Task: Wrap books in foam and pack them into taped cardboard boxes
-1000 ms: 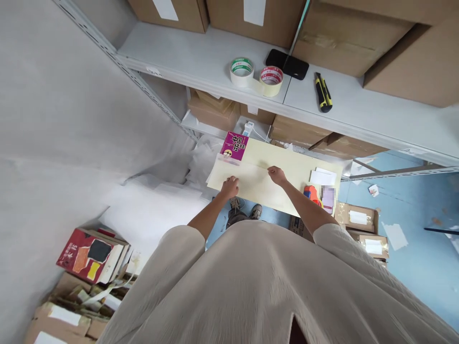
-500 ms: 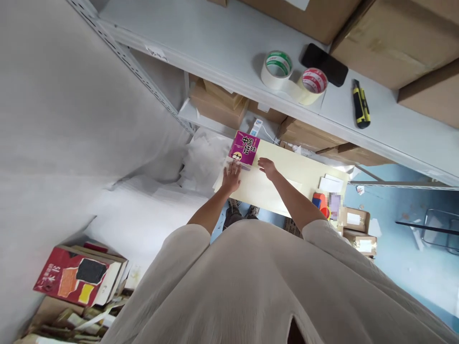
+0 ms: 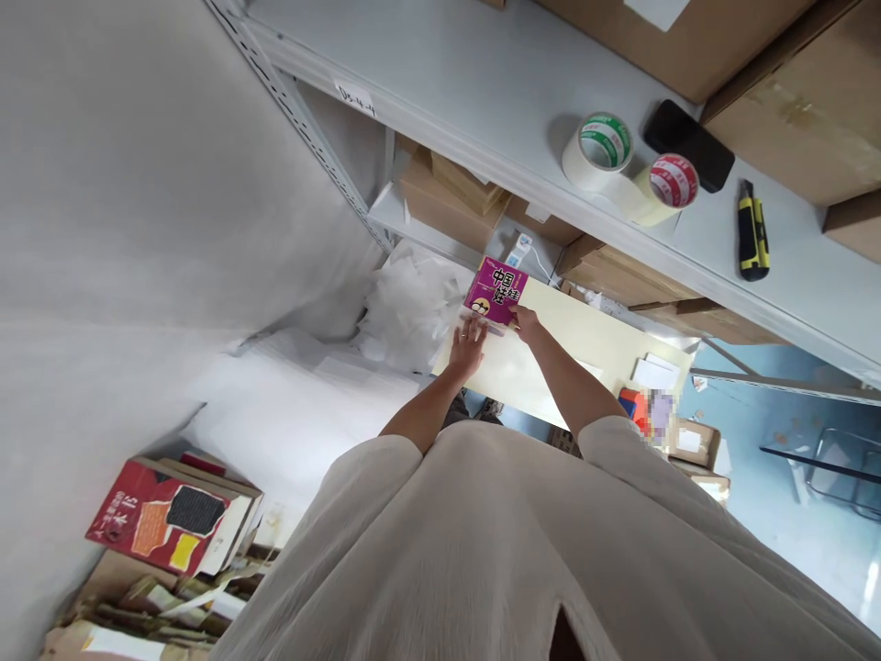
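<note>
A purple book [image 3: 490, 286] with black and white Chinese characters lies at the left end of the pale yellow table [image 3: 571, 317]. My left hand [image 3: 468, 345] rests at the book's near edge, its fingers stretched out over a whitish, see-through strip that looks like plastic film or paper. At the lower right corner of the same book, my right hand [image 3: 526, 325] pinches the edge with thumb and fingers. The underside of the book and part of the right fingers are hidden.
Above, a grey shelf [image 3: 468, 83] bears a green-cored tape roll [image 3: 578, 161], a red-cored tape roll [image 3: 651, 202], a black phone [image 3: 688, 147] and a yellow-black box cutter [image 3: 752, 234]. Crumpled white sheeting [image 3: 409, 308] lies left of the table. Red books [image 3: 155, 519] are stacked lower left.
My right hand has moved in from beside the book and now grips its lower right corner. My left hand stays at the near edge. The whole view has shifted.
</note>
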{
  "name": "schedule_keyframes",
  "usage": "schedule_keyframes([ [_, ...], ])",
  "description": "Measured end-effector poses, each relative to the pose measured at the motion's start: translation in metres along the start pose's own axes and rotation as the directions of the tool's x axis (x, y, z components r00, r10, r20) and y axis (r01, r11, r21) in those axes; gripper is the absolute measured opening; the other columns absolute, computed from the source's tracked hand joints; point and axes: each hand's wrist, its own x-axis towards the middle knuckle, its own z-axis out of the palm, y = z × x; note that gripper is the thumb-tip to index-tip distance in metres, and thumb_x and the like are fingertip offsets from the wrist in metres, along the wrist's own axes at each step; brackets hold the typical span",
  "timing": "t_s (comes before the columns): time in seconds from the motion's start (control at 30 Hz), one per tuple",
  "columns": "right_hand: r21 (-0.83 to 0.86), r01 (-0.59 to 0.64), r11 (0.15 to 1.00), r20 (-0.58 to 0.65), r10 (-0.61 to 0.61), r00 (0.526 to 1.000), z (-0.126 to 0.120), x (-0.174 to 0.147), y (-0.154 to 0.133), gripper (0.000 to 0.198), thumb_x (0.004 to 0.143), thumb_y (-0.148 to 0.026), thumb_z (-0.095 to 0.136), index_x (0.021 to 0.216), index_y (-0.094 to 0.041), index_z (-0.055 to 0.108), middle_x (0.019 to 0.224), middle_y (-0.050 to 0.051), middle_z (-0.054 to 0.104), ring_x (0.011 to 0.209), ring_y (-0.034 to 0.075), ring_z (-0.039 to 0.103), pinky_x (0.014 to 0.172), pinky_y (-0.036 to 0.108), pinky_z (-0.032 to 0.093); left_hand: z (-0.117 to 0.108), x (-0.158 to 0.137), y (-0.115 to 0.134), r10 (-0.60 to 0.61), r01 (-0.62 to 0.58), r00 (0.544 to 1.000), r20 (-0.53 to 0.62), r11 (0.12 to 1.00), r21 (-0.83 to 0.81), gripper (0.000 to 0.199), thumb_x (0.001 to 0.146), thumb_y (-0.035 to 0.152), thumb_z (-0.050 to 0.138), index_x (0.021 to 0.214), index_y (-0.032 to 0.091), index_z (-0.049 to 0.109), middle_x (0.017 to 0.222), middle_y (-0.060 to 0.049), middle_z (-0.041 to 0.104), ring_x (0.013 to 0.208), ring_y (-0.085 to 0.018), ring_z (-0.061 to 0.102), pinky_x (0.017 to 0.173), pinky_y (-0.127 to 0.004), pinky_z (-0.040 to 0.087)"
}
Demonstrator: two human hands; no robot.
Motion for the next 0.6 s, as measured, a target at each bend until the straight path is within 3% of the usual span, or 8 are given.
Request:
schedule_keyframes([
  [0.13, -0.083, 0.031, 0.996, -0.014, -0.033, 0.999, 0.002, 0.011, 0.0, 0.024, 0.082, -0.038, 0.087, 0.097, -0.022, 0.076, 0.088, 0.006, 0.079, 0.084, 0.026, 0.076, 0.082, 0.042, 0.063, 0.001, 0.0, 0.0, 0.01, -0.01, 1.0, -0.011, 1.0, -0.014, 0.113, 0.099, 0.025, 0.072, 0.189, 0.022, 0.004, 0.195, -0.021, 0.005, 0.182, -0.042, 0.003, 0.144, -0.071, 0.01],
  [0.27, -0.147, 0.092, 0.985, -0.016, -0.095, 0.995, 0.002, 0.013, 0.001, 0.021, 0.079, -0.031, 0.09, 0.094, -0.022, 0.078, 0.092, 0.008, 0.082, 0.087, 0.027, 0.079, 0.077, 0.039, 0.063, 0.004, 0.0, -0.001, 0.01, -0.009, 1.0, -0.018, 1.0, 0.014, 0.108, 0.1, 0.022, 0.07, 0.189, 0.021, 0.008, 0.195, -0.021, 0.004, 0.182, -0.04, 0.004, 0.145, -0.068, 0.01],
  [0.4, -0.193, 0.191, 0.962, 0.047, -0.185, 0.982, -0.003, 0.009, -0.002, 0.017, 0.08, -0.027, 0.089, 0.093, -0.021, 0.081, 0.098, 0.009, 0.084, 0.095, 0.027, 0.079, 0.079, 0.036, 0.062, 0.006, -0.004, -0.002, 0.008, -0.008, 0.999, -0.041, 1.0, 0.006, 0.111, 0.102, 0.027, 0.069, 0.189, 0.022, 0.0, 0.196, -0.019, 0.004, 0.182, -0.04, 0.003, 0.145, -0.069, 0.009],
  [0.5, -0.21, 0.305, 0.929, 0.054, -0.3, 0.952, -0.016, 0.006, -0.009, 0.017, 0.086, -0.033, 0.086, 0.096, -0.02, 0.083, 0.102, 0.008, 0.085, 0.098, 0.027, 0.078, 0.081, 0.034, 0.06, 0.006, -0.009, -0.005, -0.017, 0.016, 0.998, -0.066, 1.0, -0.002, 0.11, 0.103, 0.032, 0.068, 0.19, 0.022, 0.0, 0.196, -0.019, 0.002, 0.182, -0.041, 0.0, 0.145, -0.068, 0.006],
  [0.6, -0.235, 0.402, 0.885, -0.021, -0.418, 0.908, -0.044, 0.005, -0.018, 0.022, 0.092, -0.038, 0.078, 0.101, -0.019, 0.083, 0.104, 0.01, 0.085, 0.098, 0.028, 0.077, 0.081, 0.035, 0.059, 0.004, -0.011, -0.011, -0.026, 0.026, 0.999, -0.047, 1.0, 0.006, 0.104, 0.105, 0.039, 0.065, 0.189, 0.018, 0.008, 0.196, -0.02, 0.003, 0.182, -0.04, 0.0, 0.146, -0.065, 0.005],
])
